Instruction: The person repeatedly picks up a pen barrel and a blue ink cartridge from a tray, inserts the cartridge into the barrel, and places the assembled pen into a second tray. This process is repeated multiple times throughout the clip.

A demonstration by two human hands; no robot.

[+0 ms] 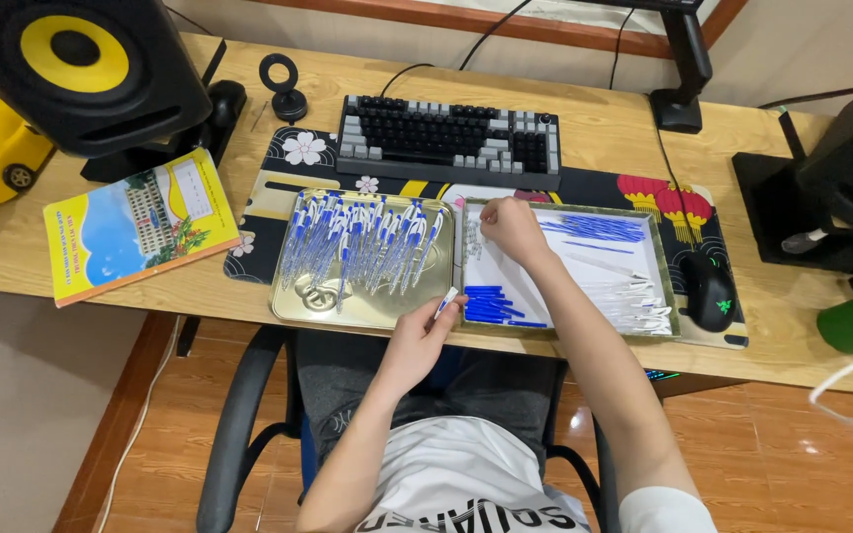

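A speaker (76, 69) and book (135, 225) sit left on the bench (604, 128). The gold tray (348, 306) holds finished pens (362, 247). The left hand (417, 341) fingers grasp a pen (445, 301). The right hand (513, 229) fingers pinch small springs (473, 237) in the second tray (665, 286), beside blue refills (594, 229). Mouse (708, 291) right.
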